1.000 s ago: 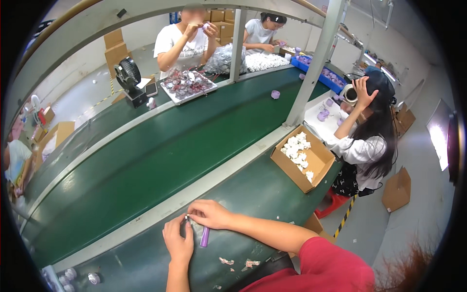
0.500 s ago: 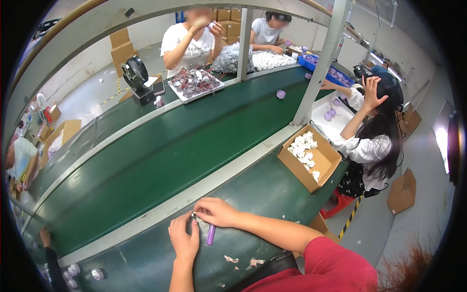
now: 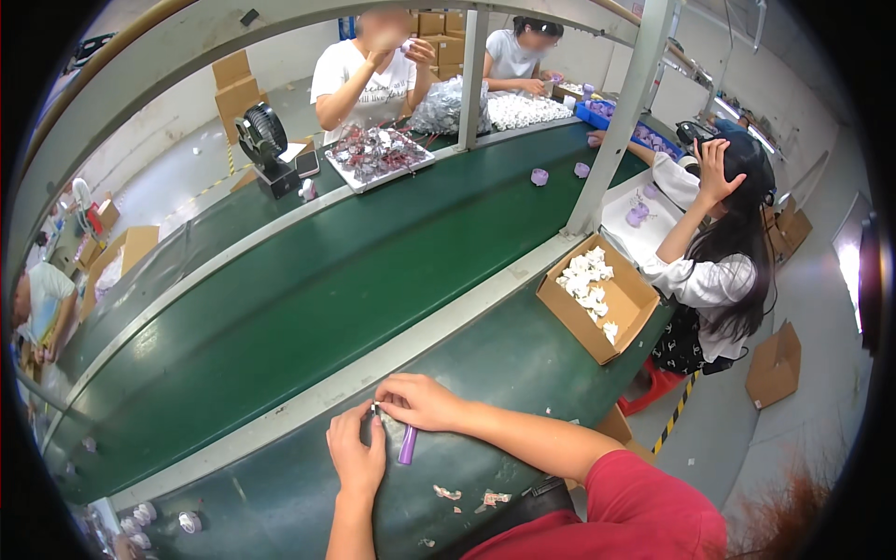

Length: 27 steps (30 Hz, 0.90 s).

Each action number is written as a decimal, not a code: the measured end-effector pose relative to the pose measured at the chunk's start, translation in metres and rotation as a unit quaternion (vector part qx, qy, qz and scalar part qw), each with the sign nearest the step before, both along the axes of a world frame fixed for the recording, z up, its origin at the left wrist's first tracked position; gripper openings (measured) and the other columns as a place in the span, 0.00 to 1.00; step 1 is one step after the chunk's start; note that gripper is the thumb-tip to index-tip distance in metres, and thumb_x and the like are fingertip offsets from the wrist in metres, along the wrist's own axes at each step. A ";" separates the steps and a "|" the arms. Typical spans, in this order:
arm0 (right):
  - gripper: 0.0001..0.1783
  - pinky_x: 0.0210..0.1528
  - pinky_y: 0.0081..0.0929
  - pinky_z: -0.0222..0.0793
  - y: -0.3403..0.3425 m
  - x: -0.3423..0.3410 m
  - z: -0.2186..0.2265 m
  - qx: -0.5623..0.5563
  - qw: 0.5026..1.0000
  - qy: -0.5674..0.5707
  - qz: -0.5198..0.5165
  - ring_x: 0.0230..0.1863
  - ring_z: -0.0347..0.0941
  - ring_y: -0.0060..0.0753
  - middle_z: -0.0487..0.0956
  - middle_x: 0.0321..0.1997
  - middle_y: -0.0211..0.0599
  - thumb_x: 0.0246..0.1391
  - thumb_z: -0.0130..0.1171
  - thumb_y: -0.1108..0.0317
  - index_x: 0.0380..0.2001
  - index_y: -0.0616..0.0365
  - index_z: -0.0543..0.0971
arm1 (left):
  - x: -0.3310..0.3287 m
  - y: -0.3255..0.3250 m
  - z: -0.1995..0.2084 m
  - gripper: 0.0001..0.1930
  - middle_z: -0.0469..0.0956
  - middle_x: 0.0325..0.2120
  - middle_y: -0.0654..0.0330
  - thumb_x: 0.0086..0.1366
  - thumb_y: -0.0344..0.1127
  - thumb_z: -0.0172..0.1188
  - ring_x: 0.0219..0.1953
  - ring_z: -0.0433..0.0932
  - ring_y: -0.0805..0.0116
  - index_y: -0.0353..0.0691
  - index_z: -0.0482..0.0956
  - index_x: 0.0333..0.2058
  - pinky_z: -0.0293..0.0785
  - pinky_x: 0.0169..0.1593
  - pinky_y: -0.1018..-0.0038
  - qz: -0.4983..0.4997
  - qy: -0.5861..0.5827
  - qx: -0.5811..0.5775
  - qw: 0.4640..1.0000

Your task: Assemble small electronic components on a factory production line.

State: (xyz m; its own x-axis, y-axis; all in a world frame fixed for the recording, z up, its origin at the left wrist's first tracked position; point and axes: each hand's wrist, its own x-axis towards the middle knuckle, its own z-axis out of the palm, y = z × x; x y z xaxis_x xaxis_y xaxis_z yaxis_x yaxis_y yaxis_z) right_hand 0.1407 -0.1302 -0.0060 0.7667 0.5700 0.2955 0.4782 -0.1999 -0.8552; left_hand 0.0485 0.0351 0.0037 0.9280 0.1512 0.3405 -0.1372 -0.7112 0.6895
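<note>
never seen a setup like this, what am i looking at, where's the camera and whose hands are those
There is no robot. Every picture comes from the left of two fisheye cameras on a person's head, looking down, so straight edges bend. That person's bare left hand pinches a small light-and-dark piece, with the right hand close against it. A long purple piece sticks out below the right hand. On the green worktop lie small scraps and a cardboard box of white pieces. Other people sit farther off.
</note>
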 end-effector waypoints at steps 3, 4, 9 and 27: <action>0.08 0.35 0.30 0.76 -0.002 0.002 -0.002 0.007 1.000 -0.010 -0.003 0.31 0.80 0.33 0.81 0.36 0.40 0.59 0.64 0.72 0.41 0.62 0.81 | 0.003 -0.003 0.001 0.14 0.83 0.40 0.57 0.62 0.31 0.64 0.44 0.79 0.57 0.40 0.84 0.48 0.69 0.52 0.62 -0.002 -0.013 -0.004 1.000; 0.08 0.35 0.30 0.76 -0.003 0.003 -0.002 0.007 1.000 -0.009 -0.004 0.31 0.80 0.33 0.81 0.36 0.40 0.59 0.64 0.72 0.41 0.62 0.81 | 0.003 -0.003 0.001 0.14 0.83 0.40 0.57 0.62 0.31 0.64 0.44 0.79 0.57 0.40 0.84 0.48 0.69 0.52 0.62 -0.003 -0.013 -0.004 1.000; 0.07 0.38 0.33 0.77 0.006 0.002 0.005 0.003 1.000 0.021 0.013 0.34 0.80 0.39 0.80 0.36 0.43 0.59 0.63 0.72 0.38 0.62 0.79 | 0.000 0.004 0.003 0.14 0.83 0.39 0.56 0.62 0.31 0.64 0.44 0.79 0.56 0.40 0.83 0.47 0.70 0.51 0.61 0.011 -0.011 0.007 1.000; 0.04 0.31 0.21 0.71 -0.005 0.010 0.003 -0.059 0.997 0.050 -0.012 0.28 0.75 0.22 0.79 0.32 0.34 0.57 0.62 0.78 0.37 0.65 0.80 | -0.001 -0.008 -0.011 0.14 0.81 0.45 0.59 0.68 0.38 0.61 0.50 0.76 0.55 0.42 0.81 0.50 0.69 0.54 0.59 0.017 -0.019 -0.024 0.999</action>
State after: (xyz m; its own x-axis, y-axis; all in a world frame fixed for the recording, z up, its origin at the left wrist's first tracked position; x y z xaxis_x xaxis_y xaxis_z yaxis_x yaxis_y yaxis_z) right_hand 0.1506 -0.1355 -0.0026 0.8032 0.5768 0.1488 0.3859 -0.3134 -0.8677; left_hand 0.0470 0.0268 -0.0073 0.9084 0.2000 0.3671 -0.1402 -0.6815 0.7183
